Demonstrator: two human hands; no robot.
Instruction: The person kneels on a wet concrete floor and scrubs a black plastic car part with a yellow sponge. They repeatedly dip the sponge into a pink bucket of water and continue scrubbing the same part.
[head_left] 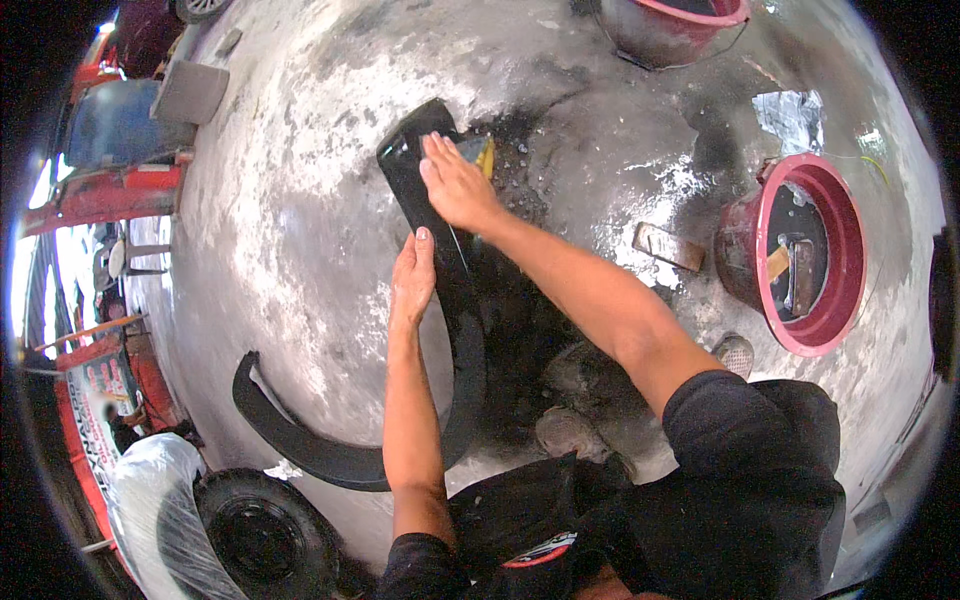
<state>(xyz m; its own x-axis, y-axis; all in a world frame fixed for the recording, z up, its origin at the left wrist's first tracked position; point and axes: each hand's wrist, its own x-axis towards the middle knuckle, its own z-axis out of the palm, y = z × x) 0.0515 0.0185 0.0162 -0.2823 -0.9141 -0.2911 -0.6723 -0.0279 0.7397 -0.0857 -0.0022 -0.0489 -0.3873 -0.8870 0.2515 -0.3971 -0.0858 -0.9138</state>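
Note:
A long curved black plastic trim piece (463, 330), shaped like a wheel-arch strip, lies on the wet concrete floor (300, 220). My left hand (412, 280) grips its left edge near the middle. My right hand (455, 185) presses flat on the strip's upper end, over a small yellow piece (486, 152) that may be a sanding pad; most of it is hidden under my palm. The floor beside the strip is dark and wet. My shoes (570, 432) show below my arms.
A red bucket (800, 255) with a wooden-handled tool inside stands at the right, another red basin (680, 25) at the top. A wooden block (668, 246) lies near the bucket. A black tyre (262, 535) and plastic wrap sit at the lower left.

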